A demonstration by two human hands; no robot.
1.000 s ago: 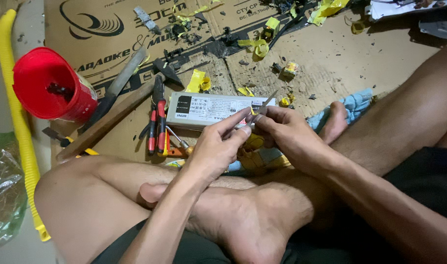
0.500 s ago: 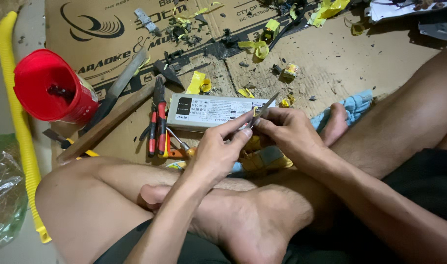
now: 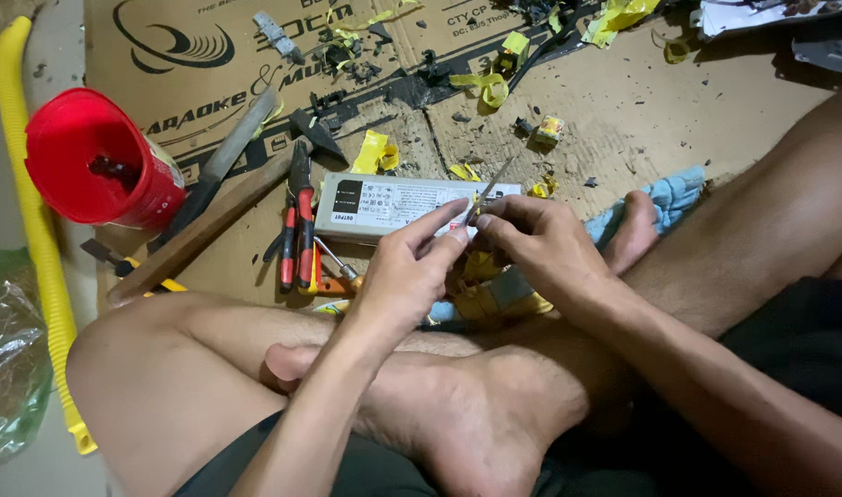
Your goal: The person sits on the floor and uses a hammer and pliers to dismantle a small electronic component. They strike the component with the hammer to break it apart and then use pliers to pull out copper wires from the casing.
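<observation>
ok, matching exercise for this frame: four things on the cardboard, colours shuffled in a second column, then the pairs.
Things:
1. cup
2. corrugated hose
3. cloth
4. flat box

Colours:
A. light blue
B. silver-grey
C. red
D. yellow

Pairs: 1-C, 2-D, 3-A, 4-B

The left hand and right hand meet just in front of the flat box, pinching a thin metal strip between them.
</observation>
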